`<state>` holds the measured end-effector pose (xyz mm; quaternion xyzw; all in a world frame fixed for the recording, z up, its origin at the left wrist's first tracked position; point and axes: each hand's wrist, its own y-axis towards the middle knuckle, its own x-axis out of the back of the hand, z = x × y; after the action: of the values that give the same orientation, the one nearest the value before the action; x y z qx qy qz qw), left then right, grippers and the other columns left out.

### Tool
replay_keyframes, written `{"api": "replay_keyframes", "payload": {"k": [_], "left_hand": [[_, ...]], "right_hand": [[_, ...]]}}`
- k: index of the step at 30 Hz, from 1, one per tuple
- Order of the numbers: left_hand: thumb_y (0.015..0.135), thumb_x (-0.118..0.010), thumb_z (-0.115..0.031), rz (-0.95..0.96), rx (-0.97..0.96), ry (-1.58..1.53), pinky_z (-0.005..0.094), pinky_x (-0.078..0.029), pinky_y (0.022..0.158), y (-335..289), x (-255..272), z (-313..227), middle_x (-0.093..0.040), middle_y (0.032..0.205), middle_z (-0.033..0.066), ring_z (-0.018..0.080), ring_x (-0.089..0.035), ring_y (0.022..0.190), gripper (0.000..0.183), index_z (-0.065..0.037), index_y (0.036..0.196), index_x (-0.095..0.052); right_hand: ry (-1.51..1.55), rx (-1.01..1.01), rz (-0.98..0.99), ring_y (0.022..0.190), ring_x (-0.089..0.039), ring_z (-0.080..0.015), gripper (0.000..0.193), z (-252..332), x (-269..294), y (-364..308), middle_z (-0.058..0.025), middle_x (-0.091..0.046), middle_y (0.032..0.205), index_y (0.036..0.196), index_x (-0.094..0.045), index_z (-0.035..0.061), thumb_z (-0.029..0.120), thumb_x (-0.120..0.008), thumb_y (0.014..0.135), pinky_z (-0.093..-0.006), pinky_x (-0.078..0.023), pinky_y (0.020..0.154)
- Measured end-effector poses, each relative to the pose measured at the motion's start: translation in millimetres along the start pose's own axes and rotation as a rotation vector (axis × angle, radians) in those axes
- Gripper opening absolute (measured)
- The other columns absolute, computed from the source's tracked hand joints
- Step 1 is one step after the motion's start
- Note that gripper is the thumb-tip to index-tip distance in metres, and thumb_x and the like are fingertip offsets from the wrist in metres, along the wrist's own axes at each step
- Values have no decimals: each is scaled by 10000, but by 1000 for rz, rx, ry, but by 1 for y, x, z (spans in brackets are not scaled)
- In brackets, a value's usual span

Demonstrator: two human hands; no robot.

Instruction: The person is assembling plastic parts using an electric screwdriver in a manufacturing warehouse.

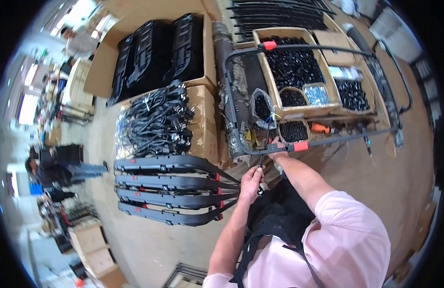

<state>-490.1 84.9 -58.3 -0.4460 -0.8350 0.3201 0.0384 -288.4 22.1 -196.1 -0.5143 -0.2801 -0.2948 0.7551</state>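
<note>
A black tubular frame (234, 108) with red clips lies over the workbench in front of me. Below its near left corner, my left hand (251, 184) is closed around a thin black cable (261, 161). That cable runs up past the frame's near bar, where blue and yellow wire ends (276, 116) show. My right hand (278, 148) is at this near bar, its fingers curled and partly hidden; what they grip is unclear. Just left of my left hand, several black curved mower-like handle parts (166, 182) with red pieces are stacked side by side.
An open carton (210, 53) holds large black plastic mouldings; before it, bundled black cables (157, 120) lie on another carton. A wooden tray (299, 113) holds small black parts, with a bowl of screws (294, 130) and an orange-handled tool (322, 128) nearby. A person (54, 168) is at far left.
</note>
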Motion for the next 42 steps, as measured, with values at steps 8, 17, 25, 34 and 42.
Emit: {"api": "replay_keyframes", "payload": {"k": [8,17,25,34,42], "left_hand": [[1082,-597,-225,14,-4,-24,240,-445,700,0,-1,-1,-618,842,-25,80,-537,725,291,-3,1232,-713],[1085,-601,-226,-73,-47,4,253,-467,692,2,-19,5,-630,847,-20,86,-559,721,297,-9,1260,-704],[1088,-600,-215,-143,-86,58,260,-497,669,10,-25,19,-658,857,-8,90,-592,717,264,-26,1235,-711],[1095,-584,-210,-228,-106,159,273,-522,680,9,-38,19,-681,869,21,116,-634,715,213,-31,1071,-698],[1098,-537,-176,-266,-153,263,276,-493,675,10,-46,18,-672,854,12,104,-601,723,239,-8,1070,-705]], "right_hand": [[308,198,-76,866,-715,-439,416,-69,-23,-75,-211,-726,927,1122,-612,-28,324,-644,902,-503,-564,814],[333,247,338,1035,-695,-430,383,-84,47,-195,-287,-704,1040,1109,-604,-40,306,-615,947,-528,-514,866],[310,326,356,1392,-510,-447,746,-77,55,-212,-333,-486,1507,1612,-276,-24,182,-557,953,-471,-427,1147],[308,352,243,1381,-488,-511,819,-67,63,-218,-361,-462,1499,1636,-199,-20,95,-576,918,-531,-422,1147],[262,444,232,1355,-502,-505,850,-65,81,-218,-356,-489,1436,1631,-212,-40,70,-593,879,-535,-451,1111]]}}
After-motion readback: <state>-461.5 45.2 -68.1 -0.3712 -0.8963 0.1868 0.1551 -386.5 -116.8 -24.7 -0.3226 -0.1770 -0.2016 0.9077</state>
